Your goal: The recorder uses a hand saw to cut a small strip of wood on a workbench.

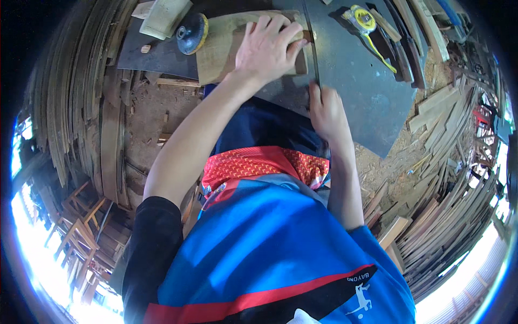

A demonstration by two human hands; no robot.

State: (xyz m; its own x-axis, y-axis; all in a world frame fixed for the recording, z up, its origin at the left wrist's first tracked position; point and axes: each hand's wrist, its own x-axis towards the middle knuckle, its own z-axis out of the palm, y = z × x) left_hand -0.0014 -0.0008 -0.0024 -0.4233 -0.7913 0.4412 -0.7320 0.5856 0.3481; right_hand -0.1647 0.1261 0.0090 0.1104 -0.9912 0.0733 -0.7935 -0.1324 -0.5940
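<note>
My left hand (265, 48) presses on a pale wooden board (218, 46) lying on a dark metal-grey worktop (367, 105), its fingers curled over the board beside a small wood piece (306, 36). My right hand (327, 110) grips a long, thin dark tool (312, 65) at its near end; the tool runs away from me along the board's right edge, and I cannot make out whether it is a blade. Left of the board sits a round dark disc tool (190, 33) with a yellowish rim. A wood block (162, 17) lies beyond it.
A yellow tape measure (362, 19) lies at the worktop's right, beside dark bars and sticks (406, 56). Stacked planks (81, 102) line the left, and scattered offcuts (448, 124) lie to the right. Wooden frames (81, 232) stand at the lower left.
</note>
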